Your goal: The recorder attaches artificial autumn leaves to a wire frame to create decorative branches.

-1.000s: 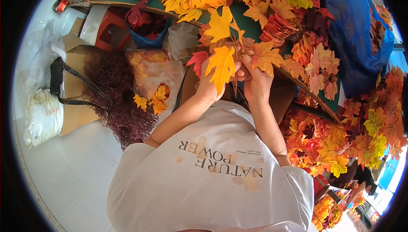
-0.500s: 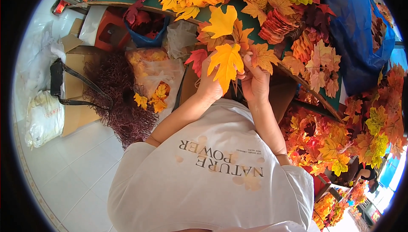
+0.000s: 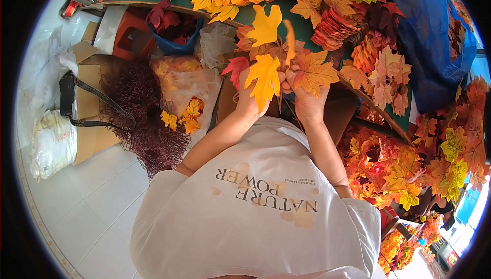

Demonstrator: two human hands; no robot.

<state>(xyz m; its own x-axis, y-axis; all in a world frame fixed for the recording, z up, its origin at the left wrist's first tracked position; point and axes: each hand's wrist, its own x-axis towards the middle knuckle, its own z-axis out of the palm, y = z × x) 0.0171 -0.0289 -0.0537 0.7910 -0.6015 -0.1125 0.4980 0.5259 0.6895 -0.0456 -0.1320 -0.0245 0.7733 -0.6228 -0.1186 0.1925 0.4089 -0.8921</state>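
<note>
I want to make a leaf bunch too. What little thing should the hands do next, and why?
Probably tuck the loose yellow leaf in closer. The left hand and right hand pinch the stems together, but that leaf droops outward over the left hand while the orange leaf sits snug in the sprig.

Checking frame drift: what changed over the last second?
Little. The yellow leaf atop the bunch tipped slightly left. Both the left hand and right hand kept hold of the leaf bunch at the green table edge. Loose leaves, bags and boxes stayed put.
</note>
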